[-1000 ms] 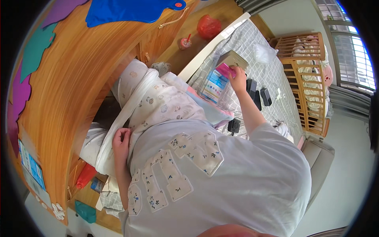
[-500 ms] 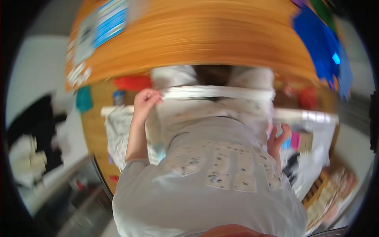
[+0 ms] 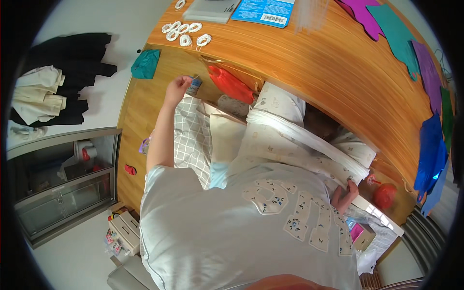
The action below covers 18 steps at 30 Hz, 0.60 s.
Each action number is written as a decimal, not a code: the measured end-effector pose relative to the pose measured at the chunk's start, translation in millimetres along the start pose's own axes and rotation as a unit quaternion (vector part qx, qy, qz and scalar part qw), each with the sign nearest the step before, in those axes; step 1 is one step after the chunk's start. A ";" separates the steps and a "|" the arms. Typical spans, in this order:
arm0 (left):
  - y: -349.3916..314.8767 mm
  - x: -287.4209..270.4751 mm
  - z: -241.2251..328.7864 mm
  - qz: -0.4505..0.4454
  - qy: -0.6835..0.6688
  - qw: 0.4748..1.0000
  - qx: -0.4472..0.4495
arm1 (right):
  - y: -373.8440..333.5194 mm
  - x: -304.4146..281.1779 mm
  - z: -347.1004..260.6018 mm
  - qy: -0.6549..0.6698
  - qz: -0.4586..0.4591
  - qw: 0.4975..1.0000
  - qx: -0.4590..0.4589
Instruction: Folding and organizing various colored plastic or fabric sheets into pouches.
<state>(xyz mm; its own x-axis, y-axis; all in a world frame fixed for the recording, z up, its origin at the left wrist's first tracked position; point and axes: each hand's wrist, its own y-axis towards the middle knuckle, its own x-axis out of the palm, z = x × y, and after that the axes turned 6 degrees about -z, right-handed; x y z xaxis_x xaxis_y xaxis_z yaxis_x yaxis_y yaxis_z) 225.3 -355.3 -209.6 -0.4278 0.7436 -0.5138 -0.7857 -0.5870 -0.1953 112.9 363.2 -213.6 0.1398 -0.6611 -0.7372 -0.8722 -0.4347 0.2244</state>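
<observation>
My left hand (image 3: 178, 90) is raised beyond my left knee, out over the floor. Its fingertips are pinched together, perhaps on a thin pale strand too small to make out. A long white cloth band (image 3: 314, 140) lies across both thighs of my patterned pale trousers (image 3: 280, 99). Low by my right thigh, close to the band's right end, is my right hand (image 3: 347, 194). Its fingers are loosely curled and apart, with nothing visible in them. On the table's left corner lie several small coils of white cord (image 3: 182, 30).
Ahead is a wooden table (image 3: 309, 63) with a blue printed card (image 3: 263, 10), clear plastic bags (image 3: 209, 9) and coloured gloves (image 3: 394, 36) along its right edge. Under it hangs a red glove (image 3: 231, 83). A can (image 3: 194, 86) stands near my left hand. A glass-fronted cabinet (image 3: 63, 186) is at left.
My view has turned and sharpened. My left hand has left the band's left end and moved outward to the left. My right hand is now closer to the band's right end.
</observation>
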 end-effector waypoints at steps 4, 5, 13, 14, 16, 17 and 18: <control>21.1 4.9 32.6 -0.054 0.182 0.982 -0.011 | -4.1 2.5 -5.4 -0.013 0.027 0.999 0.013; 21.0 2.8 42.7 -0.054 0.182 0.982 -0.011 | -4.1 2.0 -5.2 -0.017 0.021 1.000 0.011; 40.5 27.5 80.5 -0.083 0.426 0.891 0.134 | -6.1 2.2 -3.4 -0.028 0.014 0.999 0.023; 43.3 27.2 68.3 -0.079 0.427 0.887 0.158 | -5.6 2.3 -3.5 -0.021 0.013 0.999 0.025; 48.8 32.1 47.2 -0.073 0.426 0.877 0.208 | -4.8 1.4 -3.0 -0.015 0.013 0.999 0.028; 50.2 35.7 40.8 -0.073 0.425 0.877 0.210 | -4.5 0.6 -2.9 -0.013 0.010 0.999 0.027; 49.5 41.1 38.3 -0.057 0.369 0.905 0.202 | -5.0 0.0 -2.9 -0.013 0.008 1.000 0.028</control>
<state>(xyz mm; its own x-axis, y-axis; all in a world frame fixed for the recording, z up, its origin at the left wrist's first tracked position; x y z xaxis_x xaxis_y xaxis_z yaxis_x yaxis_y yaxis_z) 151.7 -341.5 -208.4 -0.0345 0.2877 -0.9571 -0.9690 -0.2440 -0.0384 118.6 363.6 -212.9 0.1146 -0.6513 -0.7501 -0.8988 -0.3895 0.2008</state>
